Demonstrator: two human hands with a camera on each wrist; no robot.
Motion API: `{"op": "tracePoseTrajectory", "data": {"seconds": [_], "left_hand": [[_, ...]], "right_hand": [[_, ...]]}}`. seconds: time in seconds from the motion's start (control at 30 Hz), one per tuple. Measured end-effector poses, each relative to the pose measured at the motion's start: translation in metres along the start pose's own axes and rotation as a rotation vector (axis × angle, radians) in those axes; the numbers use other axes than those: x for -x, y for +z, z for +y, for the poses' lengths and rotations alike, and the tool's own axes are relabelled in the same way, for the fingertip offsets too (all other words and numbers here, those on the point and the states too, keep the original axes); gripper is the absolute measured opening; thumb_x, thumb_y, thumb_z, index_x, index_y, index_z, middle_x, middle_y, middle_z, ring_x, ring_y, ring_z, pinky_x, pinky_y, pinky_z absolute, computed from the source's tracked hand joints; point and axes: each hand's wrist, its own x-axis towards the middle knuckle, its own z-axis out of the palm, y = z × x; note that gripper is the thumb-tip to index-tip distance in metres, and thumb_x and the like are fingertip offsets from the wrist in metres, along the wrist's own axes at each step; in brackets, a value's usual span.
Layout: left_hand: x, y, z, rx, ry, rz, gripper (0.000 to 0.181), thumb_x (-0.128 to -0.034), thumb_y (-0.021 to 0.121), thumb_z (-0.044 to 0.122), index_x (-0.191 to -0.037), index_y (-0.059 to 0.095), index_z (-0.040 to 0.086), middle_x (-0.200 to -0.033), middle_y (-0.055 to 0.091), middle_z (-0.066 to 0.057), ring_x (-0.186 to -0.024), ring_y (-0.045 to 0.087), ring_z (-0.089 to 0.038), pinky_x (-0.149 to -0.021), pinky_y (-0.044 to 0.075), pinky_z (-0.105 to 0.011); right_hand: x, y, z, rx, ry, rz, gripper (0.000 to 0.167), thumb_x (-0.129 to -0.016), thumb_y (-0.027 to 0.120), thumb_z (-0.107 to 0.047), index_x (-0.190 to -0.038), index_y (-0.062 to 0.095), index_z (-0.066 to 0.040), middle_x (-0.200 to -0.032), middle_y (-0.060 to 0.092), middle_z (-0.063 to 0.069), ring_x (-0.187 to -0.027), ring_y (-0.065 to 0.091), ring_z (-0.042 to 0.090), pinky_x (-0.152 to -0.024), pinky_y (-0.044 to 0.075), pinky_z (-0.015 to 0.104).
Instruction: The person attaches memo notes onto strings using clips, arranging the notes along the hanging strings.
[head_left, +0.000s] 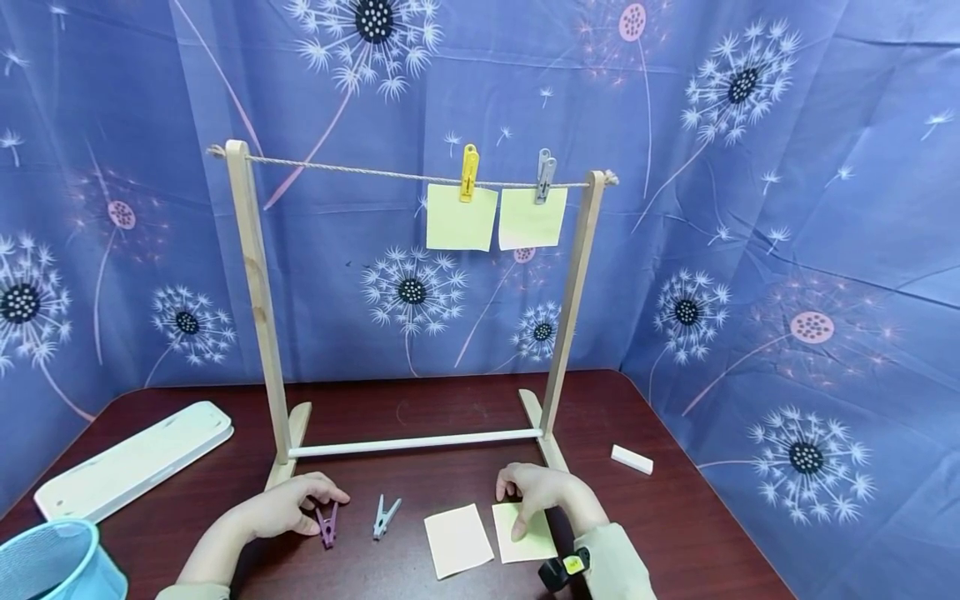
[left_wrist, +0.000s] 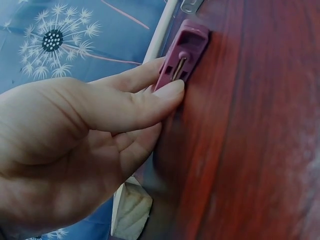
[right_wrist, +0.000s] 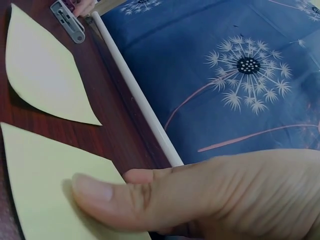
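Observation:
In the left wrist view my left hand [left_wrist: 95,120] pinches a purple clothespin [left_wrist: 186,50] between thumb and fingers. The head view puts that hand [head_left: 288,505] and the purple clothespin [head_left: 327,527] on the table, left of a grey clothespin [head_left: 385,517]. My right hand [head_left: 542,492] lies over a pale yellow note [head_left: 528,542]; its thumb rests on the note's face [right_wrist: 40,185], and the other fingers are at the far edge, mostly hidden in the right wrist view. Another pale note [head_left: 459,542] lies just left of it.
Beyond the hands stands a wooden frame [head_left: 258,292] with a rope [head_left: 337,169]. Two notes hang there from a yellow clip [head_left: 468,173] and a grey clip [head_left: 545,177]. A white case [head_left: 135,458] and blue basket [head_left: 97,575] sit left; a white block [head_left: 632,459] lies right.

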Motion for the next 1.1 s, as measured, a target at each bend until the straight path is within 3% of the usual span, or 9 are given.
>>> {"op": "tracePoseTrajectory", "data": {"seconds": [0.2,0.3,0.33,0.5,0.73,1.1], "left_hand": [[0.0002,-0.0016,-0.009,-0.018,0.078,-0.01,0.04,-0.0797,0.072,0.004,-0.119,0.064,-0.002,-0.112,0.062,-0.005,-0.102,0.052,0.004,-0.079,0.048,-0.022],[-0.0002,-0.0007,-0.0078,-0.024,0.084,-0.006,0.04,-0.0794,0.074,0.007,-0.117,0.065,-0.003,-0.11,0.063,-0.008,-0.101,0.052,0.004,-0.079,0.049,-0.023],[-0.0005,0.0001,-0.0063,-0.018,0.06,0.002,0.04,-0.0789,0.075,0.01,-0.114,0.065,-0.004,-0.109,0.063,-0.009,-0.101,0.052,0.005,-0.08,0.049,-0.022],[-0.0027,0.0012,-0.0024,-0.036,0.078,0.015,0.037,-0.0789,0.077,0.01,-0.11,0.065,-0.006,-0.106,0.063,-0.014,-0.099,0.052,0.005,-0.078,0.048,-0.023],[-0.0051,0.0008,-0.0023,-0.004,0.087,0.024,0.034,-0.0798,0.077,0.009,-0.107,0.065,-0.008,-0.101,0.068,-0.012,-0.095,0.055,0.003,-0.075,0.047,-0.023],[-0.006,0.001,-0.0024,0.048,0.027,0.022,0.035,-0.081,0.076,0.01,-0.108,0.065,-0.009,-0.099,0.071,-0.006,-0.093,0.058,-0.002,-0.076,0.047,-0.023]], "right_hand": [[-0.0003,0.0022,0.0014,0.09,-0.045,0.004,0.045,-0.054,0.092,-0.003,-0.087,0.062,-0.008,-0.081,0.043,-0.008,-0.074,0.039,-0.001,-0.069,0.035,0.014],[-0.0009,0.0032,0.0024,0.098,-0.058,0.006,0.044,-0.053,0.092,-0.003,-0.086,0.063,-0.007,-0.08,0.043,-0.008,-0.074,0.039,-0.001,-0.068,0.035,0.013],[-0.001,0.0033,0.0025,0.1,-0.06,0.008,0.044,-0.053,0.092,-0.003,-0.086,0.063,-0.007,-0.08,0.043,-0.008,-0.074,0.039,-0.001,-0.068,0.035,0.013],[-0.0025,0.0027,0.0029,0.093,-0.062,0.024,0.044,-0.052,0.092,-0.002,-0.084,0.062,-0.006,-0.078,0.046,-0.008,-0.073,0.04,-0.001,-0.068,0.036,0.013],[-0.0037,0.0016,0.0006,0.061,-0.059,0.038,0.046,-0.051,0.091,0.003,-0.08,0.057,-0.006,-0.074,0.048,-0.008,-0.069,0.042,-0.001,-0.065,0.038,0.015],[-0.0015,-0.0005,-0.0026,0.059,-0.039,0.031,0.044,-0.052,0.091,0.003,-0.086,0.063,-0.005,-0.075,0.054,-0.002,-0.07,0.045,0.001,-0.065,0.039,0.015]]}}
